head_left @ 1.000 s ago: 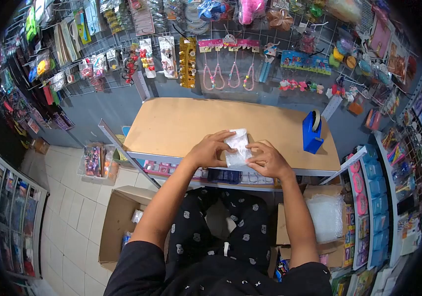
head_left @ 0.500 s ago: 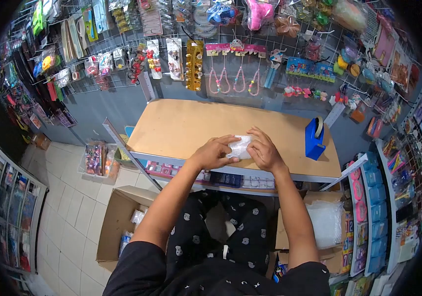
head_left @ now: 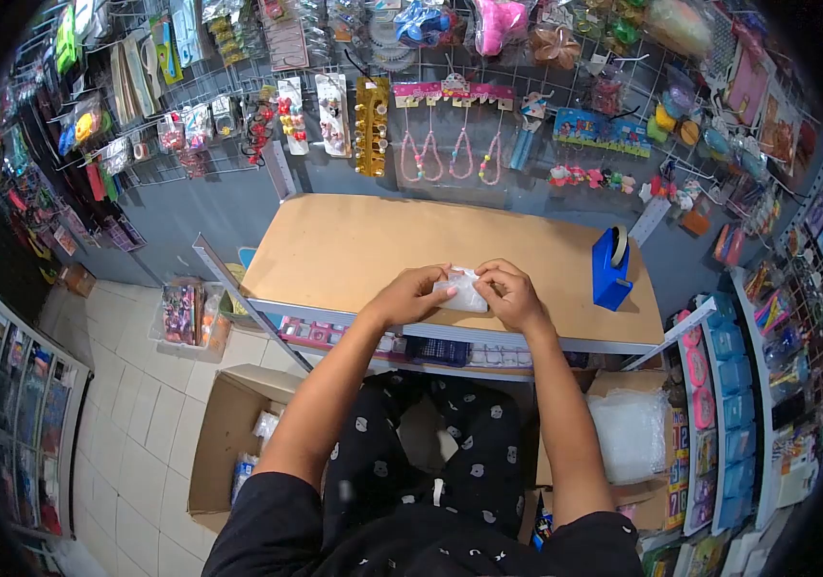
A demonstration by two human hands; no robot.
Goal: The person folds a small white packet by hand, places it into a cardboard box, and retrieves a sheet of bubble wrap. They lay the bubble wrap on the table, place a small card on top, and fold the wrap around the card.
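Observation:
A small package in whitish, translucent bubble wrap [head_left: 466,292] rests at the front edge of the wooden tabletop [head_left: 363,245]. On its left side, my left hand [head_left: 413,294] grips it with thumb and fingers. Pinched at its upper right edge are the fingers of my right hand [head_left: 509,291]. Whatever lies inside the wrap cannot be made out. To the right on the same tabletop stands a blue tape dispenser [head_left: 610,271] with a roll of tape in it.
An open cardboard box [head_left: 214,452] with wrapped packets is on the floor at left. Bubble wrap sheets [head_left: 629,435] lie in a box at right. Hair accessories [head_left: 373,125] hang on the wall rack behind. A clear bin [head_left: 190,322] sits on the tiles.
The wrapped package has been turned or flattened slightly on the tabletop. My right hand's fingers have drawn in from a spread grip to a pinch at its upper edge.

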